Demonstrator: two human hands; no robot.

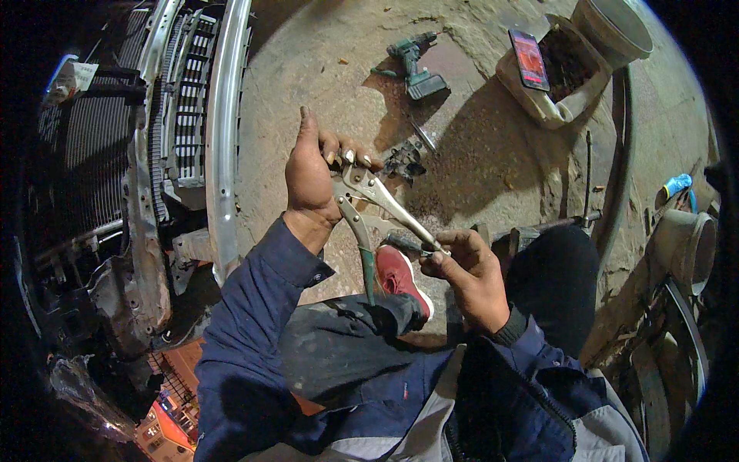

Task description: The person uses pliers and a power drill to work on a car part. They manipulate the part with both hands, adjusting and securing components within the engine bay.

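Note:
A pair of metal locking pliers (pixel 400 213) hangs between my two hands, its handles spread apart and one lever covered in green. My left hand (pixel 309 181) has its fingers curled round the jaw end, with the thumb pointing up. At the end of the straight handle, my right hand (pixel 475 279) pinches the tip between thumb and fingers, where the adjusting screw sits. The jaws are partly hidden by my left fingers. Beyond the pliers, a dark broken-looking part (pixel 404 162) and a thin metal rod (pixel 423 137) lie on the floor.
A green cordless drill (pixel 418 65) lies farther off. At the far right, a phone (pixel 529 60) rests on a white sack (pixel 556 115) of dark debris beside a bucket (pixel 614 31). Along the left stand a metal crossbeam (pixel 223 138) and a radiator (pixel 92 154). My red shoe (pixel 400 277) is below the pliers.

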